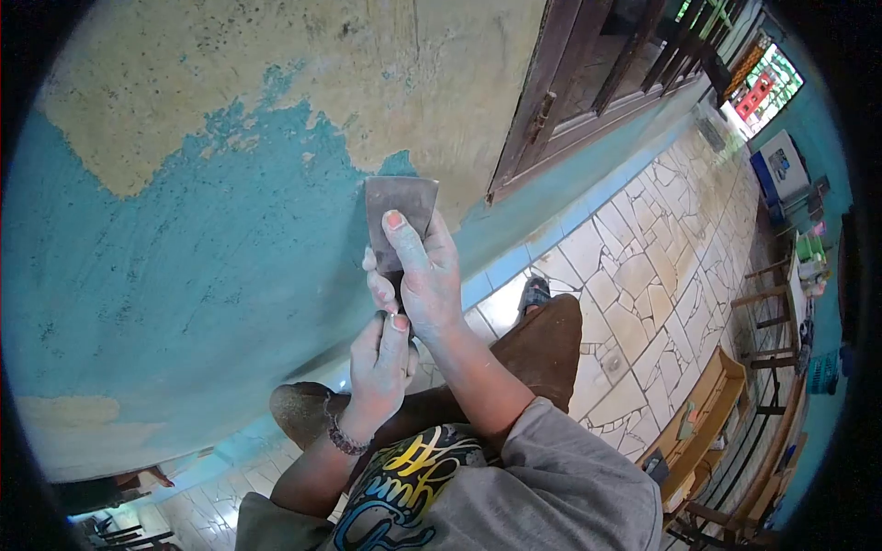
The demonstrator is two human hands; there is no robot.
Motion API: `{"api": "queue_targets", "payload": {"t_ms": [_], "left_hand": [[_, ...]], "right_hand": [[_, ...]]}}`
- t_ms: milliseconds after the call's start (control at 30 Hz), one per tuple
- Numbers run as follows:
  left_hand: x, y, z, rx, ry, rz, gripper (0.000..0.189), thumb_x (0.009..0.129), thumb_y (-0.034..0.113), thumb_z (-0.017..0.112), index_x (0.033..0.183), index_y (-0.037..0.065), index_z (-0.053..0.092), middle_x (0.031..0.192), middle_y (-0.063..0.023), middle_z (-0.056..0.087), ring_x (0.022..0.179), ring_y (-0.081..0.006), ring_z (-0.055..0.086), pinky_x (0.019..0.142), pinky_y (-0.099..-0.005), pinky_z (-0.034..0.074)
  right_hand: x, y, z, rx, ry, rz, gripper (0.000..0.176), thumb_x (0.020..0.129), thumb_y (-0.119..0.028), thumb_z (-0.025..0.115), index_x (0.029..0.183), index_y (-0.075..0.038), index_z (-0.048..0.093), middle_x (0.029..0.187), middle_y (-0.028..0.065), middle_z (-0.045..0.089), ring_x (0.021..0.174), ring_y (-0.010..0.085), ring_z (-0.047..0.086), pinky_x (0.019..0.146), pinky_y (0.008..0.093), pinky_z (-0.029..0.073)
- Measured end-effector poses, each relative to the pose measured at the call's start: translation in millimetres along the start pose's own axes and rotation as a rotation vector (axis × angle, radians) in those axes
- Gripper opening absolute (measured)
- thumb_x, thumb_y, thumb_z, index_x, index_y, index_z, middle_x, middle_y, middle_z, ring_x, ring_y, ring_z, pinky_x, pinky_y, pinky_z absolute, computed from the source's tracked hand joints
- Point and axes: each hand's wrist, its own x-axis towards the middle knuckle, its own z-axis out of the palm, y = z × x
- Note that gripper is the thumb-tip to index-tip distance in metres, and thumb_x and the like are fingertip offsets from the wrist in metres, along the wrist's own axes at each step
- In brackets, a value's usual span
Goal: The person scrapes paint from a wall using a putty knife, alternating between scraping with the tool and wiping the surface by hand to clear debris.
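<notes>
A scraper [401,197] with a wide grey metal blade is held up in front of the wall [266,220], its edge overlapping the boundary between turquoise paint and bare beige plaster in this view. My right hand [430,280] wraps round it, thumb laid flat along the blade and fingers behind. Just below, my left hand [378,363] is closed with thumb and fingers pinched at the lower end of the dark handle, which is mostly hidden. Whitish dust coats both hands. Around my left wrist sits a dark beaded bracelet [344,436].
Right of the wall patch is a brown wooden window frame [542,119]. My knees, in brown trousers [542,354], are bent above a broken-tile floor [643,275]. A wooden shelf unit [703,422] and a table [797,303] with things on it line the right side.
</notes>
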Motion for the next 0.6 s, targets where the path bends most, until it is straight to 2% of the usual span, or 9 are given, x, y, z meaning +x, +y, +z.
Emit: {"api": "queue_targets", "payload": {"t_ms": [100, 400, 533, 600], "left_hand": [[-7, 0, 5, -0.054, 0.035, -0.008, 0.032, 0.101, 0.032, 0.047, 0.091, 0.002, 0.051, 0.065, 0.0017, 0.045, 0.048, -0.0041, 0.041, 0.041, -0.0214, 0.030], [-2, 2, 3, 0.063, 0.037, -0.016, 0.030, 0.102, 0.029, 0.046, 0.092, 0.002, 0.053, 0.066, 0.0024, 0.047, 0.050, -0.0041, 0.042, 0.043, -0.0212, 0.032], [7, 5, 10, 0.036, 0.011, 0.055, 0.028, 0.102, 0.028, 0.046, 0.095, 0.002, 0.053, 0.069, 0.0025, 0.047, 0.050, -0.0038, 0.043, 0.043, -0.0211, 0.032], [7, 0, 12, -0.056, -0.010, 0.006, 0.027, 0.102, 0.028, 0.046, 0.097, 0.002, 0.051, 0.069, 0.0022, 0.048, 0.046, -0.0038, 0.041, 0.040, -0.0216, 0.030]], "right_hand": [[-1, -7, 3, -0.011, -0.027, -0.003, 0.030, 0.097, -0.030, 0.056, 0.114, -0.008, 0.046, 0.072, 0.0087, 0.055, 0.040, 0.0108, 0.044, 0.033, 0.0228, 0.032], [1, -8, 5, -0.031, 0.008, 0.013, 0.031, 0.097, -0.030, 0.054, 0.116, -0.007, 0.046, 0.069, 0.0077, 0.054, 0.039, 0.0103, 0.043, 0.033, 0.0223, 0.031], [0, -14, 1, -0.028, -0.005, 0.016, 0.029, 0.097, -0.028, 0.054, 0.115, -0.008, 0.046, 0.068, 0.0075, 0.054, 0.039, 0.0104, 0.043, 0.033, 0.0226, 0.031], [7, -20, 1, -0.057, -0.028, 0.002, 0.028, 0.097, -0.028, 0.054, 0.114, -0.007, 0.046, 0.068, 0.0076, 0.054, 0.039, 0.0105, 0.043, 0.033, 0.0228, 0.031]]}}
